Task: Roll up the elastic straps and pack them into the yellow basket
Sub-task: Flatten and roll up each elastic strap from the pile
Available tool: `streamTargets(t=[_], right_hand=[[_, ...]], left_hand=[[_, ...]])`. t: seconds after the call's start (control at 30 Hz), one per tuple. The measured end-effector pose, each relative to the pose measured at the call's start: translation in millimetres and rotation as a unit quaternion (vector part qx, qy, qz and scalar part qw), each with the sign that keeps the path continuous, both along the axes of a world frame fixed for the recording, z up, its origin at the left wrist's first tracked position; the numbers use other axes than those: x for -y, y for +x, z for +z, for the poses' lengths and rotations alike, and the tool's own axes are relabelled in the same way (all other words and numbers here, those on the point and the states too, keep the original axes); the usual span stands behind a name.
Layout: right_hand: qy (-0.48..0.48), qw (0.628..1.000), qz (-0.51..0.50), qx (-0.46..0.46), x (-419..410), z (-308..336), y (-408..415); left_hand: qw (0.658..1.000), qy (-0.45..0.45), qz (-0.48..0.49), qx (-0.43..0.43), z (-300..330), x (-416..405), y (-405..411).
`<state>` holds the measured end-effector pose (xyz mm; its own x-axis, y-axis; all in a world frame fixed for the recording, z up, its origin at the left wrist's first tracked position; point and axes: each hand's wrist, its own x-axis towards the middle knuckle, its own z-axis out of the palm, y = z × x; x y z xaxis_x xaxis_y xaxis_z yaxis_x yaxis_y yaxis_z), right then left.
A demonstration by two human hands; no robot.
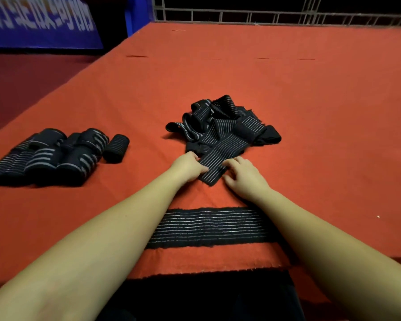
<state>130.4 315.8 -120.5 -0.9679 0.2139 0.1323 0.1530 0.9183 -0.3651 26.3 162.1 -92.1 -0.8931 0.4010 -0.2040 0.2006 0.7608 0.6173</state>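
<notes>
A tangled heap of black elastic straps with thin white stripes lies in the middle of the red-covered table. One strap's free end reaches out of the heap toward me. My left hand pinches its left edge. My right hand rests at its right edge with curled fingers touching it. Another strap lies flat across the table near the front edge, under both forearms. Several rolled straps sit in a group at the left. No yellow basket is in view.
The table's front edge runs just below the flat strap. A metal railing lines the far edge. A blue banner stands beyond the left side above a dark red floor.
</notes>
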Motion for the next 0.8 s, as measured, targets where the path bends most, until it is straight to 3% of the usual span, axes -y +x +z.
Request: streamTargets(t=[0.1,0.2,0.27,0.37,0.47,0.6,0.8], right_hand=[[0.004,1.000,0.011,-0.004,0.5,-2.5,-0.9],[0.009,0.999,0.029,-0.037,4.7,0.1,4.0],[0.043,0.996,0.038,-0.072,13.8,6.4,5.5],[0.074,0.987,0.040,-0.134,27.3,27.0,1.1],[0.065,0.977,0.043,-0.197,30.8,52.6,0.0],[-0.024,0.968,0.019,-0.250,32.8,96.1,6.0],[-0.161,0.930,0.024,-0.330,39.9,175.5,16.3]], left_hand=[[0.992,0.102,0.028,0.065,-3.2,-0.9,-4.6],[0.942,0.271,0.086,0.176,4.0,-0.4,-3.4],[0.910,0.325,0.111,0.232,12.2,-1.4,1.4],[0.888,0.370,0.099,0.255,29.5,-1.2,15.5],[0.877,0.423,0.070,0.215,45.9,-0.5,25.5],[0.858,0.497,0.011,0.130,66.0,6.8,29.1],[0.880,0.464,-0.099,0.016,96.9,12.0,33.6]])
